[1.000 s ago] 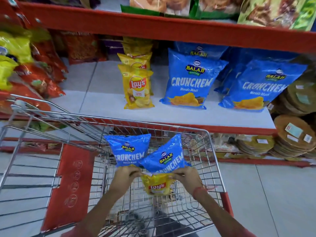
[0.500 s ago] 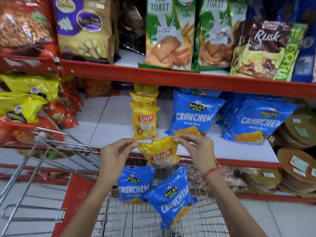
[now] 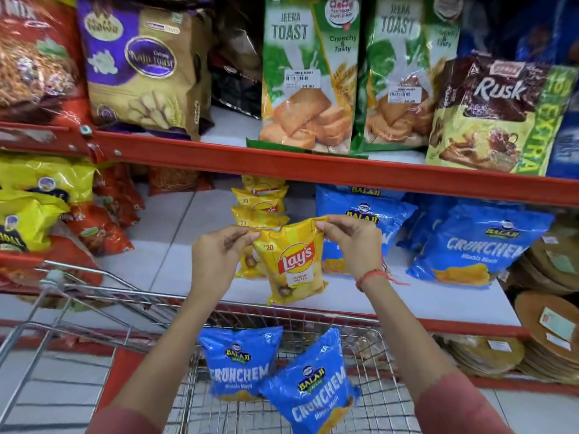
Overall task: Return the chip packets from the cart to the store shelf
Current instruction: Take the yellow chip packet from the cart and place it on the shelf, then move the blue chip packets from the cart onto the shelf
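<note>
A yellow Lay's packet (image 3: 294, 261) hangs upright over the front of the white store shelf (image 3: 175, 252). My left hand (image 3: 219, 255) pinches its top left corner and my right hand (image 3: 354, 242) pinches its top right corner. Behind it stands a row of yellow Lay's packets (image 3: 260, 202) on the same shelf. Two blue Crunchem packets (image 3: 241, 361) (image 3: 313, 389) lie in the wire cart (image 3: 369, 333) below my arms. More blue Crunchem packets (image 3: 476, 245) stand on the shelf at the right.
A red shelf rail (image 3: 344, 170) runs across just above my hands, carrying toast bags (image 3: 307, 73) and a rusk bag (image 3: 495, 114). Yellow and red snack bags (image 3: 37, 214) fill the left. Round flat stacks (image 3: 551, 324) sit at the right. A second cart's frame (image 3: 62, 283) stands left.
Both hands have lifted the Lay's packet out of the cart and carried it up and forward over the shelf. My view has tilted upward. The two blue packets stayed in the cart.
</note>
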`<action>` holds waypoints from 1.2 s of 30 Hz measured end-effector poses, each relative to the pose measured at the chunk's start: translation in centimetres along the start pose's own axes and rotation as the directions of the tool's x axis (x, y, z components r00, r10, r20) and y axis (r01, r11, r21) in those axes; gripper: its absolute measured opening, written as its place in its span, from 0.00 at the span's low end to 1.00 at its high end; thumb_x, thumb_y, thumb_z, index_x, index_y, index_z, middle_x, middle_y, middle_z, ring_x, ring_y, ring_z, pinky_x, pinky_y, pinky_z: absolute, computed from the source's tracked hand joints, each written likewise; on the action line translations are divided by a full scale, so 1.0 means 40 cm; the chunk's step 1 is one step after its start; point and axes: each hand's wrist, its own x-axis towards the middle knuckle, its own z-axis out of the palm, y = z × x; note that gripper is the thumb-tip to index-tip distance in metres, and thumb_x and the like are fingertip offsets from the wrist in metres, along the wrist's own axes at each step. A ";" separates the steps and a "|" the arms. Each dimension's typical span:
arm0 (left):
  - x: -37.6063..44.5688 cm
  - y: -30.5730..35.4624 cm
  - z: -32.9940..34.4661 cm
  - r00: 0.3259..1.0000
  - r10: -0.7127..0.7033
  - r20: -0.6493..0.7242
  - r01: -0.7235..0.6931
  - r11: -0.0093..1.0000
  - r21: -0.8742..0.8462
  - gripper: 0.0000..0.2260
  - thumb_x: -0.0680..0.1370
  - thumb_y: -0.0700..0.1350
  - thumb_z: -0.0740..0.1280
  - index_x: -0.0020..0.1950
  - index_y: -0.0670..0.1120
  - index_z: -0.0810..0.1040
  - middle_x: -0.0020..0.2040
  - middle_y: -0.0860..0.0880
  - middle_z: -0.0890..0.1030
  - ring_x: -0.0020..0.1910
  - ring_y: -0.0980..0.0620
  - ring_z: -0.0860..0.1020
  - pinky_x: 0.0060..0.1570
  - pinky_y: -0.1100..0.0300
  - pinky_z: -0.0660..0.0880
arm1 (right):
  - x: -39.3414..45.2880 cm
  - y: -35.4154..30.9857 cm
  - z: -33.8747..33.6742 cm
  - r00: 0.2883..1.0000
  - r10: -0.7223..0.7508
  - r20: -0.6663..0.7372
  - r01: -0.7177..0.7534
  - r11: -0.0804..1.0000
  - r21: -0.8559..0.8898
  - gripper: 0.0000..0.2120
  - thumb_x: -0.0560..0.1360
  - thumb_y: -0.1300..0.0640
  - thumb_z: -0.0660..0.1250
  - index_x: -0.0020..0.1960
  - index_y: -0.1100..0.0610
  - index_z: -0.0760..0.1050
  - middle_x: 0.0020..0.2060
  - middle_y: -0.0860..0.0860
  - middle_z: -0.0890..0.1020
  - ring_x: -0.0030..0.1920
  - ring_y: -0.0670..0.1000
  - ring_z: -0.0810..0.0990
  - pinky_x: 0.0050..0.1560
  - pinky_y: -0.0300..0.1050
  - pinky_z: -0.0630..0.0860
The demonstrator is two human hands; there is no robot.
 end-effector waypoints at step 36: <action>-0.489 -0.401 0.209 0.648 -0.629 0.429 0.302 0.729 0.614 0.14 0.72 0.46 0.70 0.56 0.42 0.78 0.52 0.41 0.83 0.52 0.44 0.79 0.55 0.50 0.76 | -0.264 0.571 -0.054 0.426 -0.245 0.871 0.904 0.156 -0.398 0.18 0.77 0.61 0.59 0.66 0.61 0.66 0.64 0.54 0.72 0.64 0.53 0.70 0.68 0.44 0.68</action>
